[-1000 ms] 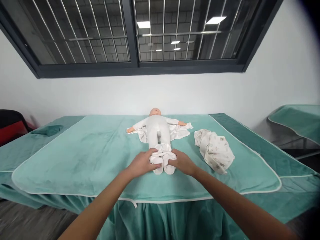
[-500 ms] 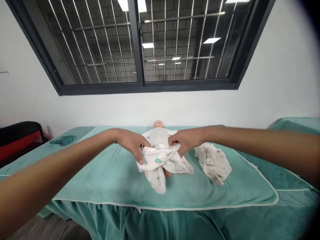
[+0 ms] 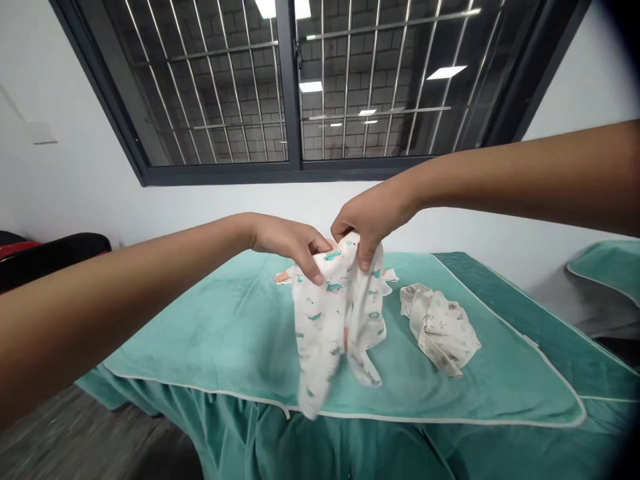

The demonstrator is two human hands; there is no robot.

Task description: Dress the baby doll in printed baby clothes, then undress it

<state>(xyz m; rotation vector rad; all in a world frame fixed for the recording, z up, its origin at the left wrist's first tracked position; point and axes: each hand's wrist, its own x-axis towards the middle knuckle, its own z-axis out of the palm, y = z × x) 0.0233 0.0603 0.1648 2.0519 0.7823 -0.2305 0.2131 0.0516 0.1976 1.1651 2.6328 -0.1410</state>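
Observation:
A pair of white baby pants [image 3: 320,320] with small green prints hangs above the bed, legs pointing down. My left hand [image 3: 295,247] pinches one side of the waistband between thumb and fingers. Higher up and to the right, my right hand [image 3: 367,220] grips the other side, and the cloth bunches there. Behind the pants lies a baby doll, mostly hidden, with one arm [image 3: 284,275] showing on the left in a white sleeve.
A crumpled white printed cloth [image 3: 443,327] lies to the right on the green mat [image 3: 210,333] with white piping. A barred window [image 3: 300,100] is in the wall behind. A black and red chair [image 3: 60,257] stands at far left, and folded green fabric [image 3: 607,270] at far right.
Both hands have risen with the pants, the right more than the left. The pants' legs now hang down, and the pants cover most of the doll. The view has shifted slightly.

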